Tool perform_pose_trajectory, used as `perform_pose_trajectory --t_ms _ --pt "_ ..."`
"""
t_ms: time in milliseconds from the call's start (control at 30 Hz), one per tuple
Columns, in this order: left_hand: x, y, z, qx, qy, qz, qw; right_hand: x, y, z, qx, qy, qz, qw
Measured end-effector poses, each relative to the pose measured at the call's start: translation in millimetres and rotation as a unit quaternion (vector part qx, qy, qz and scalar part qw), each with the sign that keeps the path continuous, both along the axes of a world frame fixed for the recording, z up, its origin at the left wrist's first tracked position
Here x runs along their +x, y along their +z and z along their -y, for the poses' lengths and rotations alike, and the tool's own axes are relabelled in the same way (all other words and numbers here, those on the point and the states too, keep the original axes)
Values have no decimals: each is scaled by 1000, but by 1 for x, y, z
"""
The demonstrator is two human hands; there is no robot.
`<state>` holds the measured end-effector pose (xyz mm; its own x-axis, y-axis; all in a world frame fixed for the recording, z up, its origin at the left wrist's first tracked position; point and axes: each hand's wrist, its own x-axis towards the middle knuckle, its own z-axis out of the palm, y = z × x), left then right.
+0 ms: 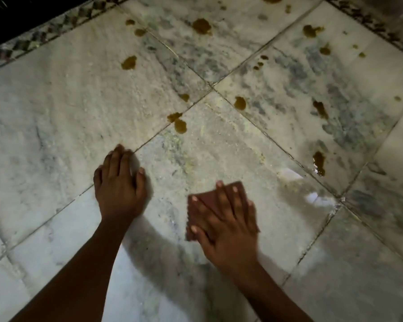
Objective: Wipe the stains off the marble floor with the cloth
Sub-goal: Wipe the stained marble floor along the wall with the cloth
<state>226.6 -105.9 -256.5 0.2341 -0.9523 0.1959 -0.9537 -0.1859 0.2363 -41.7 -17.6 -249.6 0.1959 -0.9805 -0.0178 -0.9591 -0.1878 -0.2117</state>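
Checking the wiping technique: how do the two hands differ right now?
The right hand lies flat with fingers spread on the brown cloth, pressing it to the floor; the left hand rests bare on the marble, holding nothing. The left hand sits farther forward than the right hand. Both are palm-down on the floor.

The marble floor (56, 108) looks pale, grey-veined and mostly matt, with a glossy wet patch (312, 194). The brown stains (201, 26) glisten. The cloth (209, 198) is reddish-brown fabric.

Reddish-brown cloth (221, 205); yellow-brown stains (201, 26) beyond it on the white, grey-veined marble floor (56, 108); dark diamond-patterned border (56, 33) farther off.
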Motion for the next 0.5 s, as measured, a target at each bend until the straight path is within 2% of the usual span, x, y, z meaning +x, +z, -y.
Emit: perform_pose_trajectory --t_ms 100,200,233,300,400,500 --pt "0 -6 1 10 -10 13 1000 -61 -8 8 28 -122 -26 992" --pt "-3 -5 4 26 -4 12 1000 -47 -20 94 12 -265 -9 964" --pt "-5 -4 6 28 -7 7 1000 -28 -21 120 16 -265 -1 964" --pt "-5 0 6 30 -7 -2 1000 14 -18 140 17 -182 10 983" --pt "-4 3 5 26 -5 1 1000 37 -7 85 2 -26 -16 1000" --pt "-2 1 2 21 26 -9 999 3 -1 23 5 -24 -6 1000"
